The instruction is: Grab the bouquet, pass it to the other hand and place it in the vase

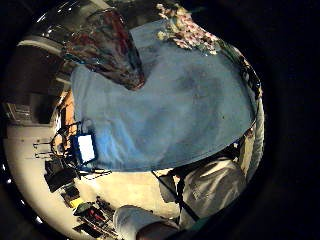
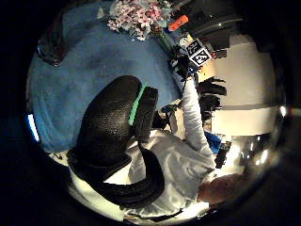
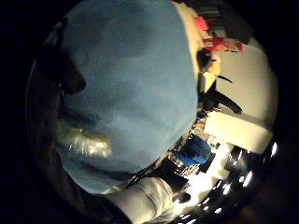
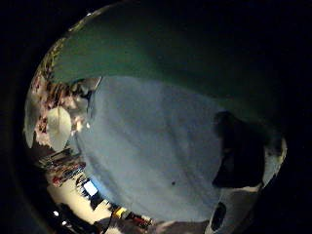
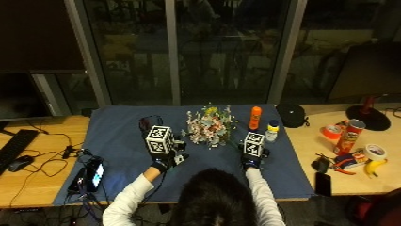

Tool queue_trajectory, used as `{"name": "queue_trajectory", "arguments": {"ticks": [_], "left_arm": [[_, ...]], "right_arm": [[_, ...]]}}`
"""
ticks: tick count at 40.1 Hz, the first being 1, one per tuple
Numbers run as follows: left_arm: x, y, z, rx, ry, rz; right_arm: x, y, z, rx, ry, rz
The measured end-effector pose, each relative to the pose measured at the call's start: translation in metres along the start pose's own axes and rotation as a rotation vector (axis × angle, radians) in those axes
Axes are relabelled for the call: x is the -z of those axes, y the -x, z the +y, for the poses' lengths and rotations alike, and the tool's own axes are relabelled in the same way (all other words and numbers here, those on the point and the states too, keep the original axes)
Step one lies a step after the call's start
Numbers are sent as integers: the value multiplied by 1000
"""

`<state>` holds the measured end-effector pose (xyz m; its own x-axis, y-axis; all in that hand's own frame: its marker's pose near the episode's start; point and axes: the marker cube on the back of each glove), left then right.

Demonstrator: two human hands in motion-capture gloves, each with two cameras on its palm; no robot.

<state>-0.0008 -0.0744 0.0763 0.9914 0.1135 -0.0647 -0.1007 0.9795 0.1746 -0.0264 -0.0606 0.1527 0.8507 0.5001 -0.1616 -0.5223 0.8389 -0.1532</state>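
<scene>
Two gloved hands reach up from the lower middle of the outside view, over a blue cloth (image 5: 119,155) spread on a wooden table (image 5: 37,183). Your left hand (image 5: 162,162) sits a little left of centre and your right hand (image 5: 252,161) a little right of centre, well apart, both above the cloth.

Between and just beyond them, near the centre of the frame, stands the bouquet (image 5: 208,126), a cluster of pink and white flowers. It appears upright, though you cannot tell from here whether a vase holds it; its base is hidden by the blooms. A dark glass vessel (image 5: 148,123) stands on the cloth just above your left hand.

From your left palm, that patterned glass vessel (image 1: 107,47) looms close at the upper left of the frame, with the flowers (image 1: 187,27) at the upper edge of the cloth. The left thumb-side view shows curled black glove fingers (image 2: 110,136) around nothing you can see.

Whether your right hand's fingers are curled or relaxed cannot be told.

To the right of the bouquet stand an orange bottle (image 5: 255,117) and a small white bottle (image 5: 271,132).
</scene>
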Motion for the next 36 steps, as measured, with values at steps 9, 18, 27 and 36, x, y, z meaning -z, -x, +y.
{"name": "queue_trajectory", "arguments": {"ticks": [9,18,27,36], "left_arm": [[-1,7,4,26,8,-21],[3,14,-9,53,7,41],[9,-4,-35,-89,147,312],[43,-42,-90,-126,52,835]], "right_arm": [[-3,-14,-18,-77,-240,-152],[29,-6,-19,12,-259,-574],[91,42,30,264,-76,-1104],[134,93,54,556,-123,-1458]]}}
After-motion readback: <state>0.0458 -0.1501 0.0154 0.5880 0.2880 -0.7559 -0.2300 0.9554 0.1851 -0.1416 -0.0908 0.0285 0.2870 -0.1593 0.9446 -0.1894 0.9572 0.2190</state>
